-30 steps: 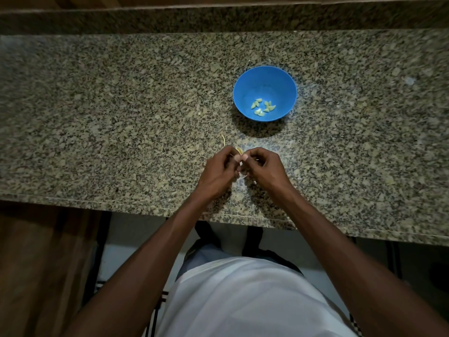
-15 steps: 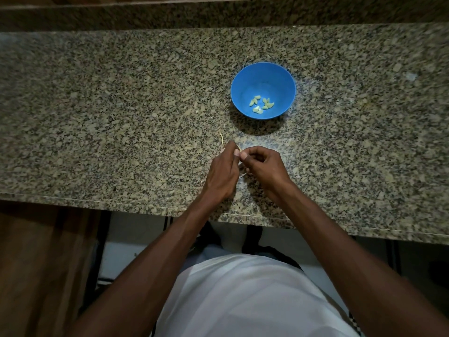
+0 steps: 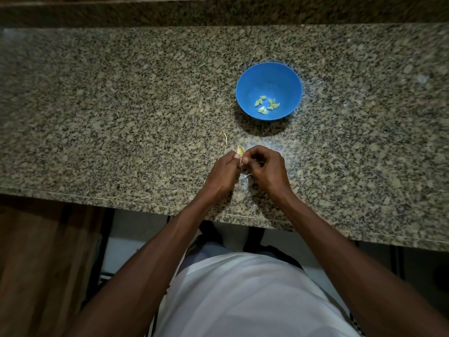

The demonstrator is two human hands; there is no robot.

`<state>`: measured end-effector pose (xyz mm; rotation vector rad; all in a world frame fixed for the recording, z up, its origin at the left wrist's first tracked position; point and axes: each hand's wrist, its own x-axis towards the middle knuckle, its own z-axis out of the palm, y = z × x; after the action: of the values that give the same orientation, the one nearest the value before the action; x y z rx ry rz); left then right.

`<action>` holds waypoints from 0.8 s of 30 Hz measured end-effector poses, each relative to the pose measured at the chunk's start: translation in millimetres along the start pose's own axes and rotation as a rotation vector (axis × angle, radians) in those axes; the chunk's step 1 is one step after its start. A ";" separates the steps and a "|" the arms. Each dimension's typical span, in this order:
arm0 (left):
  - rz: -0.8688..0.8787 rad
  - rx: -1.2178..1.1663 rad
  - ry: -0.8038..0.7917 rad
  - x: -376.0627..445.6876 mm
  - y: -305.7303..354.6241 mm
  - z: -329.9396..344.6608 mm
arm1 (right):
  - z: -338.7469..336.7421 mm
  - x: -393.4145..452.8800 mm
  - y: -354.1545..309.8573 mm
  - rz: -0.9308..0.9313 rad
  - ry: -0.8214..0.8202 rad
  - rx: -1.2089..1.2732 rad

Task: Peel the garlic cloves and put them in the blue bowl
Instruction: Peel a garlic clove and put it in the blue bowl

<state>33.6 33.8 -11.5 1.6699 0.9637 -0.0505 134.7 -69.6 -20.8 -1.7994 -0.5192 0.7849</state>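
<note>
Head view looks straight down on a speckled granite countertop [image 3: 121, 105], and the blue bowl [image 3: 269, 76] serves as the landmark for everything else. The bowl stands upright on the stone, and a small cluster of peeled garlic cloves [image 3: 266, 105] lies on its floor, toward the side nearest the person.

On the near side of the bowl, a little apart from it, the person's two hands meet above the counter. The left hand [image 3: 224, 173] and the right hand [image 3: 266, 170] face each other with their fingertips touching at one spot. Between them sits a garlic clove [image 3: 240, 150], pale yellow, its tip poking out above the fingertips on the side toward the bowl. The left hand's thumb and fingers are curled together and pinch the clove. The right hand's fingers are also curled in tight, its thumb tip pressed at the same spot, so both hands are clamped on the one clove.

A thin whitish strip of garlic skin [image 3: 246, 176] shows in the gap below the fingertips, on the side away from the bowl; whether it hangs from the clove or lies on the stone cannot be told. Another small sliver of peel [image 3: 225, 138] lies on the counter between the bowl and the hands, slightly toward the person's left of the bowl.
</note>
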 end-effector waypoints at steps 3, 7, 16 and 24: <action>-0.115 -0.133 -0.075 3.4 0.1 -1.8 | 1.4 -0.2 4.8 -0.007 0.006 -0.018; -0.203 -0.332 -0.118 2.8 11.0 -2.1 | 2.1 0.4 4.2 -0.019 0.032 -0.007; 0.116 -0.017 0.151 -5.9 7.2 3.8 | 10.3 -2.7 -1.5 0.345 0.060 0.488; 0.076 -0.073 0.314 -7.0 6.9 6.6 | 2.0 -4.9 -6.2 0.174 0.036 0.359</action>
<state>36.1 24.3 -4.9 1.6747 1.1191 0.3026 130.0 -69.5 -14.2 -1.5331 -0.1829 0.9008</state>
